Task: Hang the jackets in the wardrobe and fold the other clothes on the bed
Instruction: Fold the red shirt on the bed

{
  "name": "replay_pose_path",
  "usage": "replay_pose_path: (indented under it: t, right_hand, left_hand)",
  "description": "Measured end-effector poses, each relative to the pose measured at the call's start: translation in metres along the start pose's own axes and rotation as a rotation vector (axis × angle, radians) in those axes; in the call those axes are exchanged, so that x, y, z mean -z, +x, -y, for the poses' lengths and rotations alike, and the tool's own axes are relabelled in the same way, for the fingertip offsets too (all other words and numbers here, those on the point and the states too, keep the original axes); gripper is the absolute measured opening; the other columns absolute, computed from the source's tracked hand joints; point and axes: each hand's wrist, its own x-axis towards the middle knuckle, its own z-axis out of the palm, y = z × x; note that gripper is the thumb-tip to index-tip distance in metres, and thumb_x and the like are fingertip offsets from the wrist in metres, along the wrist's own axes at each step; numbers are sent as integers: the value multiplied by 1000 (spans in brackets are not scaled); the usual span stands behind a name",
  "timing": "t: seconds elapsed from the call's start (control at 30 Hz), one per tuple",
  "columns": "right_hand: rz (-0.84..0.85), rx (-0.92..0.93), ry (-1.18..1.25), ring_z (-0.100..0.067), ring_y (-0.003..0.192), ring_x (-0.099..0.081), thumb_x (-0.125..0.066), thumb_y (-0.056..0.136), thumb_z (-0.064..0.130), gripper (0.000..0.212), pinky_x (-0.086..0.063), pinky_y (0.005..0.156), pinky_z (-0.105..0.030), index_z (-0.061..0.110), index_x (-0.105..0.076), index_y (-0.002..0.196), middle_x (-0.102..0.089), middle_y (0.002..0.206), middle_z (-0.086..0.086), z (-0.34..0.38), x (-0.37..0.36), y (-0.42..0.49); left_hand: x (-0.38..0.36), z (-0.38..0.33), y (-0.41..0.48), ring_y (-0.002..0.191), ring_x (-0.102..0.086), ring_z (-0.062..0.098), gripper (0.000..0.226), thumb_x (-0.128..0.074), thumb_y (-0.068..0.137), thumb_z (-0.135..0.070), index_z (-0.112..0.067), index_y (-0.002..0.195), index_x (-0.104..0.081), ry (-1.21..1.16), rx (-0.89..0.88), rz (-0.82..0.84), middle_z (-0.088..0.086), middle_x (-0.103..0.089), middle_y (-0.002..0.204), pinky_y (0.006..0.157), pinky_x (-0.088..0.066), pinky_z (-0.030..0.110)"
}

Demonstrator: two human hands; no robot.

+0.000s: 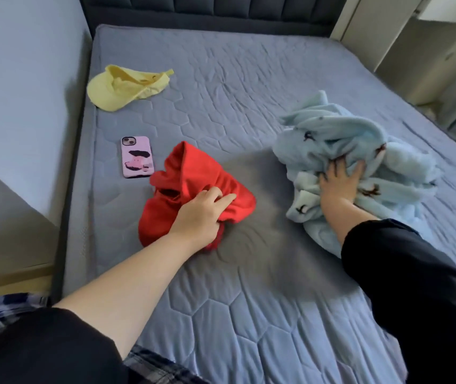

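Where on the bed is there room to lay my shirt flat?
The biggest bare patch of bed lies below the headboard, right of the yellow cap. Another lies near you, between the two arms. The middle is crowded: phone, red cloth gripped by the left hand, blue fleece under the right hand.

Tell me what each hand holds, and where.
Left hand pinches the red garment at a bunched fold near its middle. Right hand lies spread mid-bundle on the blue fleece; its grip cannot be told.
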Motion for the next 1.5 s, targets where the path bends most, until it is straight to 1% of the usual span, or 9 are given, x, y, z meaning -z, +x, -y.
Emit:
replay_pose_path:
  t: [0.37,0.5,0.6,0.8,0.9,1.0,1.1,1.27,1.5]
  right_hand:
    - [-308,480,777,-29,136,-28,-55,80,15,66,-22,113,-42,11,-30,142,-33,145,-14,84,95,-50]
    - [255,825,1189,-26,116,-49,-60,75,4,92,-37,75,-5,16,-10,151,-37,143,-17,130,116,-81]
    - [268,815,1203,-24,135,-36,-72,72,17,105,-32,102,-20,20,-4,153,-28,150,-13,154,124,-90]
    - [163,624,1614,-13,64,-57,-56,82,6,12,-45,57,-18,2,-67,82,-64,73,-3,153,175,-95]
    - [450,662,2065,-5,43,-51,-48,91,10,42,-44,50,-17,16,-62,52,-58,47,6,128,220,-96]
    - [552,717,2435,-6,50,-61,-43,97,18,46,-51,51,-18,16,-69,59,-63,52,5,112,253,-92]
    - [312,531,2270,-17,81,-55,-44,99,16,20,-52,70,-38,7,-62,95,-58,72,2,119,262,-77]
    - [800,603,1596,-22,87,-58,-46,95,49,28,-44,79,-38,26,-57,107,-62,107,-3,152,211,-80]
    - [352,467,1739,-19,110,-52,-75,79,24,82,-43,77,-29,20,-29,146,-49,132,-2,205,191,-97]
  left_hand:
    - [14,54,-20,81,-63,31,10,-64,81,-2,-8,83,-71,-390,566,-201,11,-69,82,70,-45,37]
    - [25,97,-52,81,-58,20,19,-55,85,3,-6,93,-70,-607,924,-370,12,-68,88,64,-42,25]
    - [39,108,-57,80,-62,21,21,-49,91,2,-12,88,-64,-1218,1092,-508,10,-66,86,69,-51,31]
    - [62,117,-48,83,-69,11,15,-49,95,-14,-20,100,-63,-1505,937,-480,-4,-74,85,69,-55,26]
    - [76,134,-44,115,-59,21,31,-49,97,-21,-15,127,-55,-1317,838,-425,9,-61,126,99,-46,41]
    - [87,148,-48,104,-63,15,30,-40,101,-32,-22,124,-54,-1456,879,-417,8,-55,131,86,-51,38]
    - [89,156,-55,113,-59,26,43,-42,97,-43,-27,137,-44,-1614,1016,-330,3,-52,135,87,-48,52]
    - [75,151,-57,52,-63,8,19,-58,88,-8,-13,105,-66,-1397,1177,-337,0,-67,64,48,-46,20]
    - [65,169,-65,70,-53,21,12,-57,85,-2,1,81,-68,-1156,1406,-444,11,-67,59,64,-41,29]
